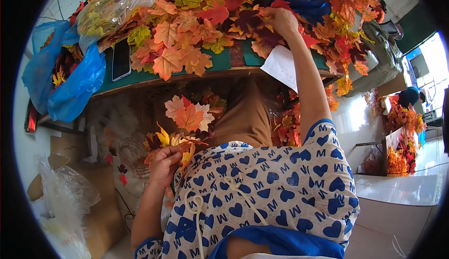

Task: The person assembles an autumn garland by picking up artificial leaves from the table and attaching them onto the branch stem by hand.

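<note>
My left hand (163, 164) is low in front of my body, its fingers closed round a garland of artificial maple leaves (188, 118) in orange, cream, yellow and dark red. My right hand (283, 21) is stretched out over the table, in the heap of loose artificial maple leaves (168, 62). Its fingers are bent and pinched at a dark red maple leaf (248, 20), which looks slightly blurred. The fingertips are partly lost among the leaves. Beneath my right forearm, a white sheet of paper (281, 67) with writing hangs over the table edge.
A phone (121, 60) lies on the green table top (217, 61), left of the heap. Blue plastic bags (77, 86) and a clear bag (117, 11) of leaves sit at the far left. More leaves (286, 123) hang under the table. Cardboard (100, 203) stands at lower left.
</note>
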The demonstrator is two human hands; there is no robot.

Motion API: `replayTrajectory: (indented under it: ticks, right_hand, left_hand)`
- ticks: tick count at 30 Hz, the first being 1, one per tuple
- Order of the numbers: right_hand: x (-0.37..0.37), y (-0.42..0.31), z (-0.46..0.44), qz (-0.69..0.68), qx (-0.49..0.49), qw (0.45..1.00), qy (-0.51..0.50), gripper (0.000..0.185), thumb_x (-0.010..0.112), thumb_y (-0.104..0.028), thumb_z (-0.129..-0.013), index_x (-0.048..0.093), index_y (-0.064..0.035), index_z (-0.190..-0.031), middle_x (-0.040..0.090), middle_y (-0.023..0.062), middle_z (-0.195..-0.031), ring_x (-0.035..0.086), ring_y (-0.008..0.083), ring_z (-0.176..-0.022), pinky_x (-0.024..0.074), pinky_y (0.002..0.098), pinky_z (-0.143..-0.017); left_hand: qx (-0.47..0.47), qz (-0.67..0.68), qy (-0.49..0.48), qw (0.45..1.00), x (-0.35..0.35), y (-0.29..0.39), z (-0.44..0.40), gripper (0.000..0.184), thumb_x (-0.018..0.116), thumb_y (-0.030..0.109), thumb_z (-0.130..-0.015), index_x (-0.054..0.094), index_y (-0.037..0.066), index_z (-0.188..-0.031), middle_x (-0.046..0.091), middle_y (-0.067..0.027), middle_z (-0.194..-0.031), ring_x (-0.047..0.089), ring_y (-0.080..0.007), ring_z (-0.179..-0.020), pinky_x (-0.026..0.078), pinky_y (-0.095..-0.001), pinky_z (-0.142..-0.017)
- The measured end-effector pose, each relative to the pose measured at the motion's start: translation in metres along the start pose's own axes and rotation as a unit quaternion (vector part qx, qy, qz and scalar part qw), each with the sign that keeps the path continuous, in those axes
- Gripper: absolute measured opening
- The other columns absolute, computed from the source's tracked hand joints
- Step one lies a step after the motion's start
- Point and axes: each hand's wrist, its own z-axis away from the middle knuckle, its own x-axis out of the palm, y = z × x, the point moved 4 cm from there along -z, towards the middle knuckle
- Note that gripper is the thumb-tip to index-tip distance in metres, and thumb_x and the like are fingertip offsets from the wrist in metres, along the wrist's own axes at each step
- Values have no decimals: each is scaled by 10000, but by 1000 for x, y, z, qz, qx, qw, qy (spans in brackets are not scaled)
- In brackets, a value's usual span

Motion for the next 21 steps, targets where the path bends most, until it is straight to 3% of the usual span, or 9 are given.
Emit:
replayTrajectory:
  ticks: [4, 6, 8, 10, 13, 16, 17, 20, 21]
  right_hand:
    - [-21, -2, -9, 18, 31, 993, 116, 123, 645, -299, -753, 715, -235, -831, 680, 42, -822, 647, 262, -795, 514, 381, -678]
    - [-29, 0, -13, -7, 41, 988, 150, 140, 634, -292, -768, 710, -203, -846, 681, 61, -833, 644, 278, -796, 507, 383, -687]
    - [-42, 11, -17, -90, 62, 947, 301, 170, 617, -297, -790, 686, -151, -843, 681, 76, -844, 641, 294, -797, 499, 392, -693]
    - [-49, 6, -18, -84, 36, 941, 325, 222, 590, -309, -821, 628, -103, -896, 672, 99, -836, 636, 316, -791, 490, 407, -703]
    - [-48, 12, -22, -142, 84, 912, 375, 262, 566, -322, -844, 572, -84, -954, 655, 110, -810, 630, 332, -776, 481, 418, -694]
    - [-27, 21, -37, -340, 41, 861, 375, 255, 602, -265, -859, 543, -45, -975, 633, 111, -858, 620, 256, -781, 473, 387, -679]
    - [-24, 25, -39, -381, 46, 849, 362, 223, 610, -216, -860, 538, -34, -968, 614, 97, -871, 584, 188, -780, 465, 345, -669]
    - [-17, 19, -40, -416, 29, 836, 357, 175, 582, -182, -867, 538, -34, -948, 599, 86, -869, 535, 134, -711, 448, 305, -641]
    - [-31, -3, -26, -492, 12, 803, 336, 110, 554, -117, -859, 535, -11, -876, 587, 73, -875, 490, 90, -678, 426, 272, -613]
  left_hand:
    - [1, -9, 10, 1000, 5, 3, 3, 129, 581, 15, -838, 584, -7, -966, 586, -30, -828, 545, -113, -705, 469, -235, -668]
    - [3, -8, 17, 1000, 8, 5, 4, 132, 581, 14, -838, 585, -8, -967, 586, -29, -829, 544, -109, -698, 468, -233, -663]
    - [3, -42, 18, 999, 9, 8, 6, 139, 581, 12, -837, 587, -10, -973, 589, -30, -831, 543, -105, -690, 466, -229, -659]
    - [2, -37, 23, 999, 9, 8, 6, 142, 582, 13, -836, 587, -10, -976, 591, -30, -834, 544, -103, -691, 466, -230, -658]
    - [2, -35, 26, 999, 9, 8, 6, 146, 582, 13, -836, 586, -11, -980, 594, -31, -838, 547, -103, -691, 465, -230, -658]
    - [2, -37, 29, 999, 9, 6, 6, 143, 579, 15, -839, 585, -12, -980, 595, -31, -838, 549, -105, -689, 466, -232, -658]
    - [2, -38, 32, 999, 8, 5, 5, 141, 578, 17, -840, 585, -12, -978, 595, -31, -837, 551, -105, -688, 467, -234, -658]
    - [6, -23, 24, 999, 7, 6, 5, 140, 582, 26, -841, 585, -10, -976, 599, -33, -843, 556, -106, -692, 470, -238, -659]
    - [6, -21, 27, 999, 6, 5, 4, 140, 582, 26, -841, 585, -10, -976, 599, -33, -843, 556, -106, -692, 470, -238, -659]
